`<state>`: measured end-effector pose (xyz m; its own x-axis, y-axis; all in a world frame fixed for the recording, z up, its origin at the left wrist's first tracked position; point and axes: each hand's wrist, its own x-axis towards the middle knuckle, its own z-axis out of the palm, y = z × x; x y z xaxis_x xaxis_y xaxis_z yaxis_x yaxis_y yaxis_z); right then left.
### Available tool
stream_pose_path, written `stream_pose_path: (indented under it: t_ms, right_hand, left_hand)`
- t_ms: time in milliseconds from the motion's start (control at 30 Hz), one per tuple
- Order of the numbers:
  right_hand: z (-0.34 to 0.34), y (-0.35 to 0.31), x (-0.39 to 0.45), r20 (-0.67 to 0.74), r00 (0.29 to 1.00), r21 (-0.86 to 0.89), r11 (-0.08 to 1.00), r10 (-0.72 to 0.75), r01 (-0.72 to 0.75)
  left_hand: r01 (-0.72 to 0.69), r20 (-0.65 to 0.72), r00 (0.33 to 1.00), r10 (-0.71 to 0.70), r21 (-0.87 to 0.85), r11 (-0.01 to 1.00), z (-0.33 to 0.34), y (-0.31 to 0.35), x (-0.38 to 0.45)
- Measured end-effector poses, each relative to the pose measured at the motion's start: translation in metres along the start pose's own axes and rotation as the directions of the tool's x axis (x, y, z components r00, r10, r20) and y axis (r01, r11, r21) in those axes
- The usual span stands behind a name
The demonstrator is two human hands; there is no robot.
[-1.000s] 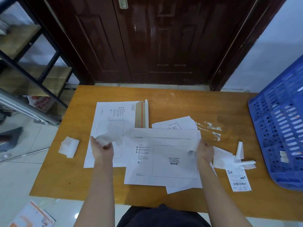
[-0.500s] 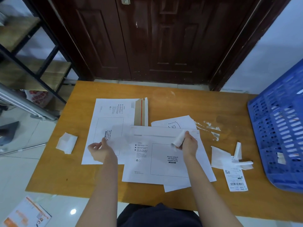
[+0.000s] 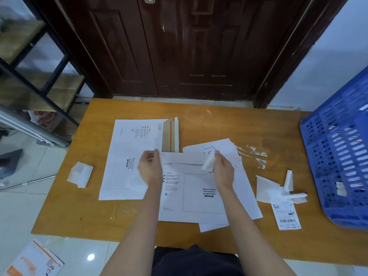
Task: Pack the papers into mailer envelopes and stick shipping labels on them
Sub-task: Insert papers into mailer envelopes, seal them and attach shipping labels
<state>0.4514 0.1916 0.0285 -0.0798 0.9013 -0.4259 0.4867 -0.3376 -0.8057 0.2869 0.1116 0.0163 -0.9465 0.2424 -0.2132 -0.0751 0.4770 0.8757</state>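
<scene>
The near mailer envelope (image 3: 201,193) lies flat on the wooden table (image 3: 209,124), printed face up, its "attach waybill here" box toward the person, which looks like a way to keep the label area ready. The right hand (image 3: 222,168) sits over the envelope's far edge, fingers curled round a rolled white backing strip (image 3: 208,162), apparently the liner peeled off the flap's adhesive so the flap can seal. The left hand (image 3: 150,170) hovers at the envelope's far left corner; it is blurred, and I cannot tell whether its fingers pinch anything. Left of this envelope, partly under it, lies a second mailer envelope (image 3: 132,156) with its brown flap open. Loose papers (image 3: 213,146) stick out beyond the envelope's far edge. Right of the envelope, a shipping label (image 3: 285,216) waits beside more rolled strips, near the blue crate (image 3: 338,156).
</scene>
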Motion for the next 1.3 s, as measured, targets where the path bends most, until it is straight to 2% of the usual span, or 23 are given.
stream_pose_path:
  t_ms: [33, 67, 133, 167, 200, 267, 467, 500, 600, 667, 767, 867, 1000, 1067, 1167, 1300]
  right_hand:
    - [0.001, 0.002, 0.0, 0.013, 0.998, -0.077, 0.995, -0.056, 0.056]
    - [0.002, 0.003, 0.0, 0.024, 0.993, -0.139, 0.984, -0.112, 0.114]
    - [0.005, 0.004, 0.001, 0.049, 0.978, -0.232, 0.95, -0.205, 0.21]
    - [0.006, 0.005, 0.002, 0.071, 0.969, -0.262, 0.933, -0.237, 0.248]
    - [0.007, 0.006, 0.002, 0.099, 0.962, -0.285, 0.919, -0.255, 0.273]
    - [0.008, 0.007, 0.001, 0.15, 0.954, -0.319, 0.9, -0.261, 0.297]
    - [0.003, 0.008, -0.003, 0.196, 0.955, -0.375, 0.883, -0.222, 0.282]
    - [0.002, 0.009, -0.005, 0.202, 0.955, -0.369, 0.887, -0.216, 0.278]
    - [-0.002, 0.012, -0.009, 0.212, 0.953, -0.342, 0.897, -0.216, 0.279]
    - [-0.003, 0.016, -0.011, 0.216, 0.949, -0.314, 0.904, -0.229, 0.29]
    - [-0.007, 0.023, -0.014, 0.205, 0.952, -0.29, 0.915, -0.227, 0.28]
    - [-0.015, 0.029, -0.017, 0.197, 0.969, -0.224, 0.955, -0.15, 0.194]
    - [-0.023, 0.033, -0.015, 0.151, 0.988, -0.019, 0.999, 0.033, -0.03]
    - [-0.027, 0.036, -0.011, 0.127, 0.99, -0.07, 0.996, 0.063, -0.054]
    - [-0.03, 0.042, -0.009, 0.025, 0.998, -0.101, 0.993, 0.058, -0.055]
    - [-0.033, 0.052, -0.01, 0.03, 0.999, -0.089, 0.995, 0.039, -0.036]
  left_hand:
    - [0.077, 0.198, 0.978, -0.067, -0.048, 0.996, 0.007, 0.009, -0.006]
    - [0.19, 0.389, 0.908, -0.153, -0.057, 0.98, 0.013, 0.018, -0.012]
    - [0.371, 0.664, 0.681, -0.309, 0.051, 0.927, 0.023, 0.032, -0.024]
    - [0.394, 0.736, 0.586, -0.34, 0.108, 0.913, 0.028, 0.034, -0.029]
    - [0.406, 0.777, 0.528, -0.344, 0.125, 0.905, 0.032, 0.033, -0.033]
    - [0.471, 0.82, 0.477, -0.317, 0.066, 0.879, 0.037, 0.031, -0.037]
    - [0.626, 0.851, 0.437, -0.291, -0.056, 0.777, 0.04, 0.029, -0.039]
    - [0.626, 0.855, 0.432, -0.287, -0.055, 0.778, 0.04, 0.029, -0.039]
    - [0.502, 0.882, 0.409, -0.235, -0.003, 0.865, 0.043, 0.025, -0.04]
    - [0.459, 0.858, 0.457, -0.237, 0.0, 0.888, 0.047, 0.021, -0.042]
    - [0.498, 0.797, 0.534, -0.283, -0.027, 0.867, 0.05, 0.02, -0.046]
    - [0.528, 0.767, 0.533, -0.357, 0.028, 0.849, 0.053, 0.017, -0.05]
    - [0.513, 0.736, 0.553, -0.392, 0.069, 0.855, 0.053, 0.009, -0.058]
    - [0.496, 0.753, 0.514, -0.411, 0.13, 0.858, 0.052, 0.008, -0.061]
    - [0.42, 0.785, 0.4, -0.472, 0.301, 0.856, 0.046, 0.01, -0.071]
    - [0.37, 0.812, 0.26, -0.523, 0.416, 0.831, 0.038, 0.007, -0.076]
